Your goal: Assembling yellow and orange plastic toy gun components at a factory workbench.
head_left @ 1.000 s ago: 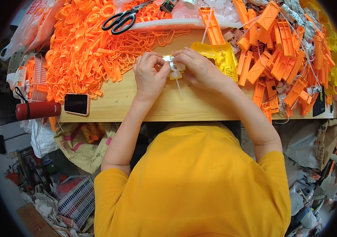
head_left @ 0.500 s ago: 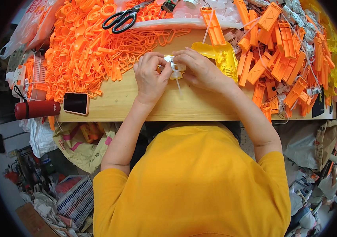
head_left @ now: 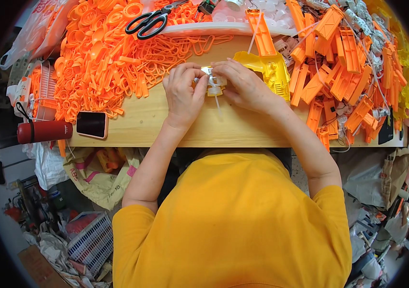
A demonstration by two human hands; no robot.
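At the middle of the table, a small white plastic assembly [head_left: 215,87] with a thin pale stem pointing toward me sits between my hands. My left hand [head_left: 184,93] is closed on its left side, thumb and fingers pinching it. From the right, my right hand [head_left: 246,85] grips the same piece, with its fingertips at the top; both hands partly cover it. Just beyond my right hand lies a yellow plastic shell [head_left: 278,77], apart from the white piece. A long orange tray-like part [head_left: 262,37] with a pale strand leans at the shell's far edge.
Orange plastic parts [head_left: 94,62] pile up at left, orange housings [head_left: 353,72] with wires at right. Black-handled scissors [head_left: 151,24] lie at the back before a white tray [head_left: 204,30]. A phone [head_left: 92,125] and red flask [head_left: 46,132] lie at the left front of the wooden table [head_left: 137,125].
The white assembly has turned slightly in my fingers, showing a little more of its face. Both hands stay at nearly the same place.
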